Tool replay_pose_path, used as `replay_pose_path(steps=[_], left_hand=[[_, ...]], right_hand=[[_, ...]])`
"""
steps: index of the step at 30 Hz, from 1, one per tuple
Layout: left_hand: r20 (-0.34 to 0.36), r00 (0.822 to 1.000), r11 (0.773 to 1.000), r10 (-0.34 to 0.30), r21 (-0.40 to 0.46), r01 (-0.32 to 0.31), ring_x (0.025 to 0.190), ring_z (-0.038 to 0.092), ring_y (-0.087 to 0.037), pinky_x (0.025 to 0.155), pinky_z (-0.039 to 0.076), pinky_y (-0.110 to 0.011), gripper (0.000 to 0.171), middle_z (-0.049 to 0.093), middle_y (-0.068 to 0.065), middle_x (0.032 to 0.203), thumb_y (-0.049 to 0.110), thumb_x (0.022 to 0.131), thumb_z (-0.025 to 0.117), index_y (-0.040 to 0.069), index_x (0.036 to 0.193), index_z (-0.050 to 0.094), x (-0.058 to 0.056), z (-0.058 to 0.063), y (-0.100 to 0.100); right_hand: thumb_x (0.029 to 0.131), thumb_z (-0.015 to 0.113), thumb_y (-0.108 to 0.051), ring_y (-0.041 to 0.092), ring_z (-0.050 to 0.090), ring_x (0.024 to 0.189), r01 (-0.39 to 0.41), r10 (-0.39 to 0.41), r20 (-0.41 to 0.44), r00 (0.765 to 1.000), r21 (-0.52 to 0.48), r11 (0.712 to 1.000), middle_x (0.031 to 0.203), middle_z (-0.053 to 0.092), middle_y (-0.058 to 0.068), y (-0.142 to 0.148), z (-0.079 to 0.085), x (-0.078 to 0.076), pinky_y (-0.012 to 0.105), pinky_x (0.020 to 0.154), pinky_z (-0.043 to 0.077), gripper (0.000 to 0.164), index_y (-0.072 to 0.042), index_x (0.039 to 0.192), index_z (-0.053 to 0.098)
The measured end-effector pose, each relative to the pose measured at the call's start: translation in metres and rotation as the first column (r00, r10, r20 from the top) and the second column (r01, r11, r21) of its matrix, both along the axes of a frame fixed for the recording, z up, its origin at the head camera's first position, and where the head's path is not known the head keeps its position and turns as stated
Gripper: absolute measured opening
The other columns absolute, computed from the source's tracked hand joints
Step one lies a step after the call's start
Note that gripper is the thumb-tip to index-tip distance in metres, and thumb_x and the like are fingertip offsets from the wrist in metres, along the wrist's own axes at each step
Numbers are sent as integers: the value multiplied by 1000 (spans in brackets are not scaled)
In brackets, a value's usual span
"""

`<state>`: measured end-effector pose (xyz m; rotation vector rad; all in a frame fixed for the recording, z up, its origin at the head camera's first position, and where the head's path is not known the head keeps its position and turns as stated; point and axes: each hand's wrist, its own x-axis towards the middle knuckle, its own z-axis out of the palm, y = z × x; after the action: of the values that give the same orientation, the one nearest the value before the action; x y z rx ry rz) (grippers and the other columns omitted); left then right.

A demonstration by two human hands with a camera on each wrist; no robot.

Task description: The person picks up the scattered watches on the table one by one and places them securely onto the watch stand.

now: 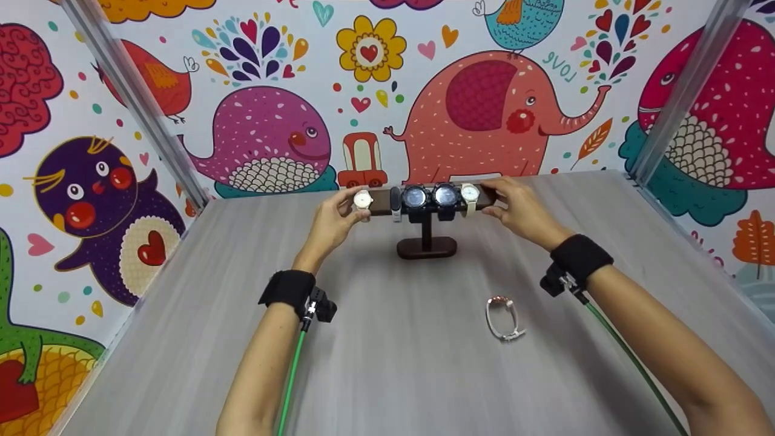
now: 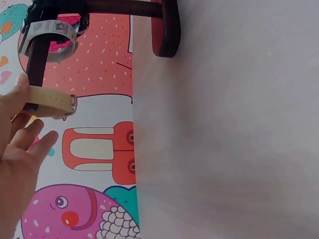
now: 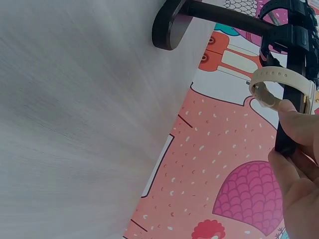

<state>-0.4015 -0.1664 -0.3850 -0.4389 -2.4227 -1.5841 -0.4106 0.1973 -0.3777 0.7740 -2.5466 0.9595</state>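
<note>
A dark brown watch stand [image 1: 426, 233] stands near the back of the table, its crossbar carrying several watches. My left hand [image 1: 332, 224] holds the bar's left end, thumb and fingers around a white-faced watch [image 1: 362, 200] with a cream strap [image 2: 50, 99]. At the opposite end, my right hand [image 1: 525, 212] grips the bar tip between thumb and fingers, close beside another white-faced watch [image 1: 470, 194]. Between them sit two black watches, one left [image 1: 415, 197] and one right [image 1: 446, 195], plus a slim watch with a pale strap [image 1: 396, 203].
A loose pale watch [image 1: 506, 338] lies on its side on the grey table [image 1: 387, 363], in front and to the right of the stand. Printed wall panels [image 1: 369, 97] enclose the back and sides. Green cables [image 1: 292, 378] run along both forearms from the black wrist bands [image 1: 287, 290].
</note>
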Motion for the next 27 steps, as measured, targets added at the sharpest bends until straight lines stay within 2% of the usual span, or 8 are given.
replay_pose_path(steps=[3, 11, 20, 27], left_hand=[[30, 999, 1000, -22, 2, 22, 140, 50, -26, 107, 49, -35, 54, 55, -16, 147, 3, 88, 71, 7, 140, 57, -1, 0, -1], [52, 998, 993, 20, -113, -14, 140, 50, -27, 112, 47, -41, 54, 55, -13, 148, 10, 89, 73, 9, 141, 57, -3, 4, -2], [30, 999, 990, 20, -139, -15, 138, 52, -27, 109, 50, -43, 55, 55, -15, 147, 11, 88, 75, 6, 139, 58, -5, 6, 0], [40, 999, 985, 31, -170, -24, 137, 53, -27, 113, 47, -44, 54, 57, -12, 145, 16, 88, 75, 7, 139, 59, -6, 8, 2]], right_hand=[[85, 75, 2, 38, 61, 117, 9, -9, -4, 1000, 12, 1000, 122, 62, 24, 0, 0, 0, 51, 101, 53, 47, 4, 130, 61], [85, 76, 1, 39, 61, 118, 13, -13, 3, 1000, 35, 999, 123, 63, 24, -1, 1, -2, 51, 101, 53, 48, 4, 131, 61], [85, 76, 3, 41, 61, 118, 23, -24, 12, 1000, 36, 999, 122, 63, 26, -1, 3, -2, 53, 101, 53, 47, 6, 130, 61], [83, 76, 5, 40, 62, 117, 26, -26, -4, 1000, 39, 999, 121, 63, 25, -1, 3, -3, 53, 100, 53, 47, 6, 128, 62]])
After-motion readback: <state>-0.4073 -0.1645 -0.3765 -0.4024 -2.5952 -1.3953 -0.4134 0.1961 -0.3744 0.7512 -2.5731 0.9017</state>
